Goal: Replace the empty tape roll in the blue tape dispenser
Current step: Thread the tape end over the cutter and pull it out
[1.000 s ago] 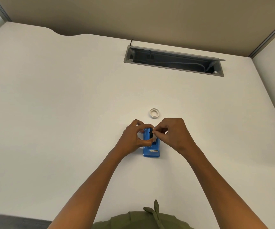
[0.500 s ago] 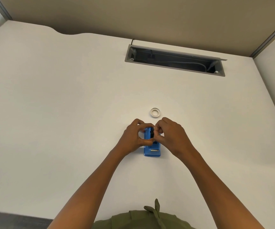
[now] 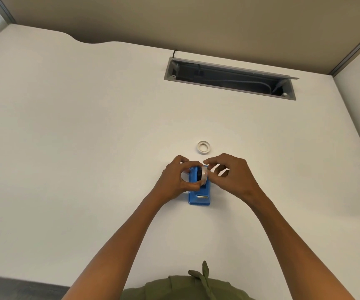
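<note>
The blue tape dispenser (image 3: pixel 199 197) lies flat on the white desk (image 3: pixel 88 148), its metal cutter towards me. A clear tape roll (image 3: pixel 203 175) with a black hub sits upright in the dispenser's far half. My left hand (image 3: pixel 176 178) curls around the roll from the left, index finger over its top and thumb under it. My right hand (image 3: pixel 231 177) comes in from the right, with thumb and index fingertips pinched at the roll's upper right edge. An empty white tape core (image 3: pixel 204 147) lies flat on the desk just beyond the hands.
An open grey cable tray (image 3: pixel 228 80) with wires inside is cut into the desk at the back. Beige partition walls close off the far and right sides. The desk's near edge runs along the bottom left.
My right hand has drawn back a little to the right, uncovering the tape roll and its black hub. The left hand keeps its hold and the dispenser stays in place.
</note>
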`<move>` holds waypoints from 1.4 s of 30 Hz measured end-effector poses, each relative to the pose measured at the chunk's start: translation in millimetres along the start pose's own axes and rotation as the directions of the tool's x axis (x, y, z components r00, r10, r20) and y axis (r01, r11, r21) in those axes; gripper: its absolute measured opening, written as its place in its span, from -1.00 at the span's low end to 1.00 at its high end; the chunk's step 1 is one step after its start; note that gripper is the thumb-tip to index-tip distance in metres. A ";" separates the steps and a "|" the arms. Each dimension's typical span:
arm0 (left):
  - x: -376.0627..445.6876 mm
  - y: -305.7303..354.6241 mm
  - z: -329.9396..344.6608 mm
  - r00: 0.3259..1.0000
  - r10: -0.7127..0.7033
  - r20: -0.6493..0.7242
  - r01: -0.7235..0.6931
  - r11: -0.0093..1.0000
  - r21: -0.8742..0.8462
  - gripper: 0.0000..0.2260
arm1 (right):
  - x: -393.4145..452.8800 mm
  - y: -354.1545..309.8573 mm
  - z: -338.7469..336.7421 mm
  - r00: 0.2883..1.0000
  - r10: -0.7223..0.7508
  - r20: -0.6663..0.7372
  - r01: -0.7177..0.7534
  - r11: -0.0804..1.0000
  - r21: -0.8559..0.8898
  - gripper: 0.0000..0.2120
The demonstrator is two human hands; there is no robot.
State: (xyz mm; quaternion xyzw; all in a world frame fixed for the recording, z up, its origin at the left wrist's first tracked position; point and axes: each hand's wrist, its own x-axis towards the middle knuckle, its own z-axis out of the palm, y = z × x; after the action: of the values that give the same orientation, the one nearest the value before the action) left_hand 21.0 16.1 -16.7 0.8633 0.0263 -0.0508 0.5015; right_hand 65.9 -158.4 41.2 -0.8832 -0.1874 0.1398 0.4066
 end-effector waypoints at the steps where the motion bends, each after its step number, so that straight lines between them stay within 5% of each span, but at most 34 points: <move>1: -0.2 -0.1 -0.4 1.000 0.004 0.001 -0.004 1.000 -0.004 -0.54 | 1.2 -1.3 -0.3 0.999 -0.017 0.044 0.019 0.999 -0.042 -0.78; 5: -0.5 0.7 -0.8 1.000 0.012 0.006 -0.012 1.000 -0.005 -0.54 | 9.9 -9.0 0.4 0.989 -0.027 0.146 0.056 0.979 -0.197 -0.76; 14: -0.9 1.3 -0.2 1.000 0.004 0.006 -0.004 1.000 0.018 -0.51 | 23.9 -14.7 -5.6 0.968 0.065 0.243 -0.060 0.998 -0.031 -0.84; 28: -2.9 6.4 -1.7 1.000 -0.007 0.007 0.007 1.000 -0.018 -0.51 | 29.4 -13.1 -9.7 0.959 0.065 0.276 -0.052 0.997 -0.054 -0.96; 35: -2.0 4.1 -1.7 1.000 -0.006 0.016 0.006 1.000 -0.008 -0.48 | 29.3 -18.3 -4.5 0.943 0.090 0.321 -0.046 0.989 -0.144 -0.76; 42: -1.5 1.3 -0.4 1.000 -0.008 0.002 0.008 1.000 -0.004 -0.49 | 35.4 -16.5 -6.4 0.940 0.114 0.320 -0.093 0.992 -0.080 -0.84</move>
State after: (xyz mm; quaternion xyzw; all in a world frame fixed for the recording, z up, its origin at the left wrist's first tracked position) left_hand 19.6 15.8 -15.2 0.8620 0.0292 -0.0535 0.5032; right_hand 96.4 -137.0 54.6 -0.8694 -0.2092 0.2981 0.3339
